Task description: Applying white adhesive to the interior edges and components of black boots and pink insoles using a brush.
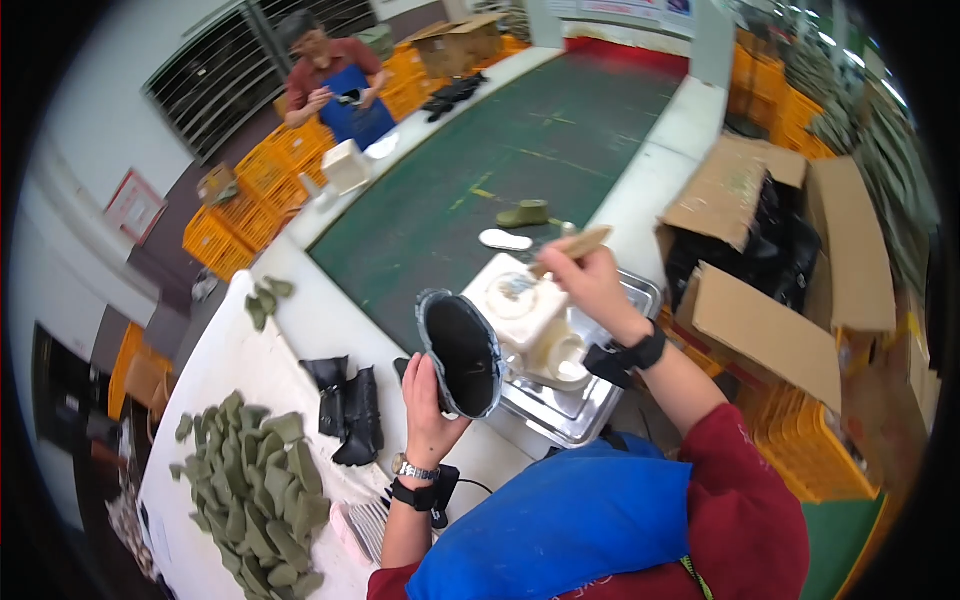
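My left hand (428, 425) is closed around a black boot upper (462, 350), whose wide opening with a grey-blue edge faces up toward me. My right hand (592, 288) grips a brush by its flat wooden handle (588, 241). The brush's head is over the round mouth of a white square container (520, 325), and its bristles are hard to make out. Beside that container, a white cup-like vessel (566, 357) sits in a shiny metal tray (574, 428).
On the green conveyor belt (420, 190) lie a white insole (505, 240) and an olive shoe (523, 213). To the left are black uppers (357, 415) and a heap of olive pieces (260, 500). An open carton (775, 335) stands right. Across the belt, a person (345, 85) works.
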A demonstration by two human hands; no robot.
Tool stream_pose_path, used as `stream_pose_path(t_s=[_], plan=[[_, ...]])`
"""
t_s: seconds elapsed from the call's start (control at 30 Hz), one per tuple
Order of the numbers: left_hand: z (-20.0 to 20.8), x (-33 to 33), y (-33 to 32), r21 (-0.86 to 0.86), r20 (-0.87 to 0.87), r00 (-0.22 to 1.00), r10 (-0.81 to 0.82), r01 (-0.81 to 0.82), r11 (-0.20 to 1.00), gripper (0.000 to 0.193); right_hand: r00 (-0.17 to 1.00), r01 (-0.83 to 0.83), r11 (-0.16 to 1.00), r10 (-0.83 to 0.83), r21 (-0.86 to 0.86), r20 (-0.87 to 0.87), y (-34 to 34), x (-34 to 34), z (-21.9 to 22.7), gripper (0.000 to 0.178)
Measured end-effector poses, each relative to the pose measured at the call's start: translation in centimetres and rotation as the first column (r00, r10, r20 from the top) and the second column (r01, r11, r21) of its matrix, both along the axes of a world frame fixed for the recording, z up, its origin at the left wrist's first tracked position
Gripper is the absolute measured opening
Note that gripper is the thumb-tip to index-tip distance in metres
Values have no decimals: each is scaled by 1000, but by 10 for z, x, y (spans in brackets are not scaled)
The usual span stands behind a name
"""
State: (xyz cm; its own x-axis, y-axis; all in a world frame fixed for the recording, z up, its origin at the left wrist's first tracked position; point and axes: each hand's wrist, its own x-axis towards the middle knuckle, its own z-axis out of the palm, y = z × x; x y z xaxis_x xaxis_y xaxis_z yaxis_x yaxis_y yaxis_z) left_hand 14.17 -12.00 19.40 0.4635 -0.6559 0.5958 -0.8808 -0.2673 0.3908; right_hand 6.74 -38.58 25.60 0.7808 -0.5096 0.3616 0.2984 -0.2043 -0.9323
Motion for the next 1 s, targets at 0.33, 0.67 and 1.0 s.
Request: stream_pose_path(t_s=[0.33, 0.67, 1.0], plan=[[-7, 13, 10, -322, -583, 796, 160, -407, 854, 77, 876, -429, 903, 410, -20, -255, 46, -8, -61, 19], [23, -16, -23, -524, -399, 917, -2, -227, 821, 47, 633, -598, 653, 741, 465, -226, 76, 13, -60, 30], [20, -20, 3, -371, -510, 809, -294, 102, 923, 63, 643, -563, 567, 758, 601, -112, 63, 5, -53, 40]])
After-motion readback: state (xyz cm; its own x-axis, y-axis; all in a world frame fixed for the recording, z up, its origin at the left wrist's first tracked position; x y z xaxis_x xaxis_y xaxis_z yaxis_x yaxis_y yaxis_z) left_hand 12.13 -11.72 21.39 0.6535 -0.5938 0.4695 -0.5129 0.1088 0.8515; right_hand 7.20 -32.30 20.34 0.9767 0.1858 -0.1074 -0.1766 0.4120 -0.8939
